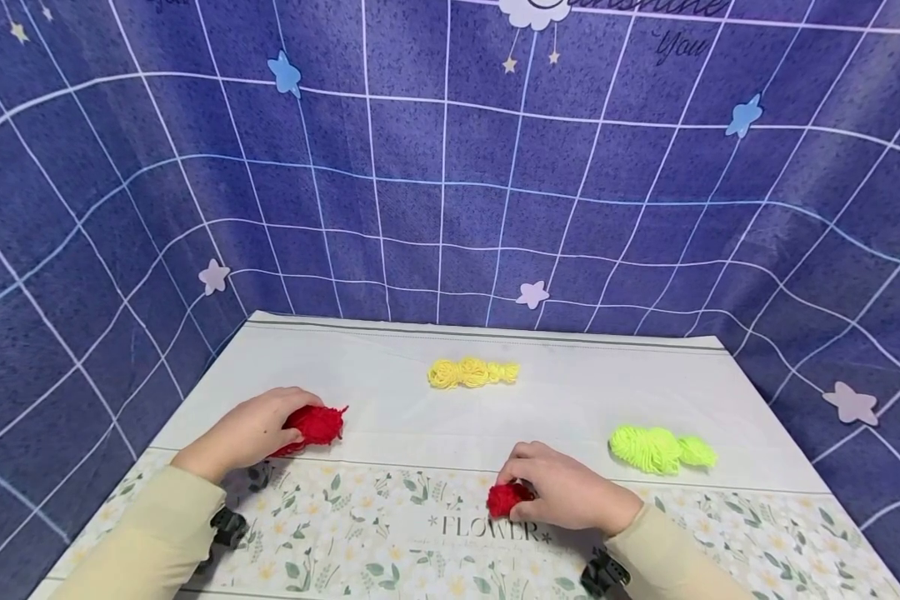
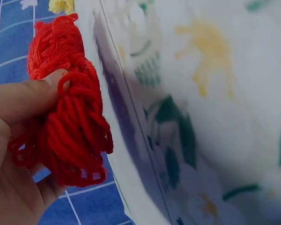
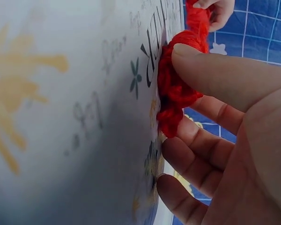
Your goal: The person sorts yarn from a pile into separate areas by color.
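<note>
At the left of the table my left hand (image 1: 266, 425) grips a red skein of yarn (image 1: 318, 425). The left wrist view has the thumb pressed across this looped red yarn (image 2: 77, 112), fingers behind it. Near the table's front middle, my right hand (image 1: 558, 487) holds a smaller red bundle of yarn (image 1: 506, 500) between thumb and fingers. In the right wrist view the thumb lies on this red bundle (image 3: 180, 79), low against the tabletop; its far side is hidden by the fingers.
A yellow yarn skein (image 1: 472, 373) lies at the back middle of the white table (image 1: 390, 433). To the right sits a neon green skein (image 1: 660, 450). A flower-print strip (image 1: 345, 533) runs along the front. Blue grid cloth (image 1: 450, 167) rises behind and at both sides.
</note>
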Demonstrator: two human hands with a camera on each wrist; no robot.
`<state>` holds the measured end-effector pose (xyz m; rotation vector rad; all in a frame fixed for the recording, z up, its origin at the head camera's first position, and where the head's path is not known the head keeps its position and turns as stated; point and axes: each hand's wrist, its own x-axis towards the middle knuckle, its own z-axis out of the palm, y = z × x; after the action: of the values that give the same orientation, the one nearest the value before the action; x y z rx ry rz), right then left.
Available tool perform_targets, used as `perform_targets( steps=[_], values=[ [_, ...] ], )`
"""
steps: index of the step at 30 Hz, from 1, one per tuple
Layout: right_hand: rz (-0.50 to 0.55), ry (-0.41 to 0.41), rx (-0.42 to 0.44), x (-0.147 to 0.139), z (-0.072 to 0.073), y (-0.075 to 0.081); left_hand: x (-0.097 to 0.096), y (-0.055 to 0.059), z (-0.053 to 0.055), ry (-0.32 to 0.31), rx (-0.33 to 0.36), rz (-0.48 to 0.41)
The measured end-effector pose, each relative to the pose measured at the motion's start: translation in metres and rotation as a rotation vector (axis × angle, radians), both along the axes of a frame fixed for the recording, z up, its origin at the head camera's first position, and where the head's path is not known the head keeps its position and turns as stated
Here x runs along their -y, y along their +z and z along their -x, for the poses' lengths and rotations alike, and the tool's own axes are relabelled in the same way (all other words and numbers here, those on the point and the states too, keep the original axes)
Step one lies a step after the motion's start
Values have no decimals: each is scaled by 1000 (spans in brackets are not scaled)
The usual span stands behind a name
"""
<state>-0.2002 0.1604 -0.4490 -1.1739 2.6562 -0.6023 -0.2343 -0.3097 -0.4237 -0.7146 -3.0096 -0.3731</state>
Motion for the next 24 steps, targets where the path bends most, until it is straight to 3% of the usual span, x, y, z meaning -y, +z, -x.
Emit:
perform_targets(
  steps=[15,24],
  values=[
    [-34,29,-34,13,3,7,8,-6,2,24,100,-13],
    [-30,21,-80,58,21,13,9,-7,3,35,133,-24]
  ],
)
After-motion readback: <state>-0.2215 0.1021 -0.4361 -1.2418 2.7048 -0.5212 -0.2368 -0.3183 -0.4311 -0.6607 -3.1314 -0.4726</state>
